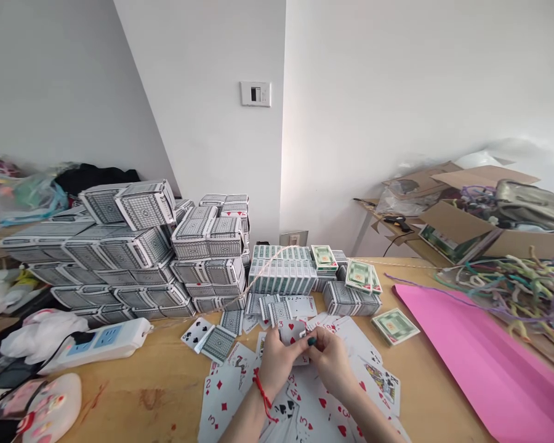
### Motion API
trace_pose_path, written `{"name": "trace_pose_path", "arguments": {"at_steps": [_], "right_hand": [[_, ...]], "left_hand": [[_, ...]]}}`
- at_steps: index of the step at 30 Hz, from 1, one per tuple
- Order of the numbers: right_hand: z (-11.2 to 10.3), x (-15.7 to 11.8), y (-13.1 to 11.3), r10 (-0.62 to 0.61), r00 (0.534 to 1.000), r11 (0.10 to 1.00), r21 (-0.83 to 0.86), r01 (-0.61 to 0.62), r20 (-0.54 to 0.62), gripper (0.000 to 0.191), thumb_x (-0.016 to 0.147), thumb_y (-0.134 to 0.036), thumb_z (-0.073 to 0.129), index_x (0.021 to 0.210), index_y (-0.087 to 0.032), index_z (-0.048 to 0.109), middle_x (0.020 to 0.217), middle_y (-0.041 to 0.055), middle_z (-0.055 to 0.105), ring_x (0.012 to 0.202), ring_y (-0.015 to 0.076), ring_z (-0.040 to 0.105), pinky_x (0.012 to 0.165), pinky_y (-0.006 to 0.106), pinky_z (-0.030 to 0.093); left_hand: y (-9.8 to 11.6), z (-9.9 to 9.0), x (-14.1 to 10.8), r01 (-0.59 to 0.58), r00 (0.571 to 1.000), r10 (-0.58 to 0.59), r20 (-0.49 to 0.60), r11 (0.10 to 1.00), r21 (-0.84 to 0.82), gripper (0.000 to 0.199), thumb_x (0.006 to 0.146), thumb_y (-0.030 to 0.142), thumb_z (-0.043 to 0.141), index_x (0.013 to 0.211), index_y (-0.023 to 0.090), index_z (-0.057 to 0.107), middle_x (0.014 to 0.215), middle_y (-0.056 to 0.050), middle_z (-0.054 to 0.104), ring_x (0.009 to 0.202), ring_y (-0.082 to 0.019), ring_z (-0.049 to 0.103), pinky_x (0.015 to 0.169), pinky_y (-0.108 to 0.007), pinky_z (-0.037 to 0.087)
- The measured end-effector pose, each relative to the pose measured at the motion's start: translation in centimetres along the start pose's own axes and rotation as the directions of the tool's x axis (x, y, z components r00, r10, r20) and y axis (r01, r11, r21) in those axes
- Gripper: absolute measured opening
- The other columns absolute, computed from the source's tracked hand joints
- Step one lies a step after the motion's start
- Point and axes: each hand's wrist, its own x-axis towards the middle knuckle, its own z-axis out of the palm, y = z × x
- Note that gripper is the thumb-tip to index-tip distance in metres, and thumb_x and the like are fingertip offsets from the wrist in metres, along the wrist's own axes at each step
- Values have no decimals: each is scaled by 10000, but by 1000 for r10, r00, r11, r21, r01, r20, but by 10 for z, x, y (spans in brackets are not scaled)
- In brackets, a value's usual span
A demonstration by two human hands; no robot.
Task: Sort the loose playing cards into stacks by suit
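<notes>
My left hand is closed on a three of hearts playing card, held upright above the loose cards. My right hand pinches at the card's right edge, its thumb against the left thumb; a small white bit shows between the fingers, too small to make out. Below both hands lies a wide spread of loose playing cards, mostly face up. A few face-down cards with grey patterned backs lie just beyond, at the left.
Bundles made of grey-backed cards are stacked high at the back left. Green card boxes stand behind the hands, with one box apart. A power strip lies left, a pink sheet right, near tangled cords.
</notes>
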Motion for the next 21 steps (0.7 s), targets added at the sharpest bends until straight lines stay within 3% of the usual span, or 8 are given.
{"name": "trace_pose_path", "arguments": {"at_steps": [11,15,21], "right_hand": [[7,-7,-2,-185,983,935,-312,169,-23,147,675,-161,476,559,-205,398,503,-29,464,506,134,431,497,231,329],[9,-10,-3,-240,971,901,-374,221,-4,150,699,-150,459,581,-208,387,544,-21,479,534,143,451,521,234,343],[10,-12,-11,-232,973,907,-360,217,3,185,700,-140,459,573,-211,344,542,-31,436,530,136,411,521,234,329]], "left_hand": [[-16,5,2,51,987,-84,-137,973,-225,194,590,249,709,725,112,688,727,-70,705,663,-194,624,598,-273,488],[-16,6,1,78,986,-125,-110,930,-358,245,592,283,720,767,113,690,765,-71,700,730,-204,628,627,-267,489],[-15,7,0,138,970,-199,-137,921,-364,251,586,328,724,665,103,648,562,-18,620,539,-153,572,466,-226,435]]}}
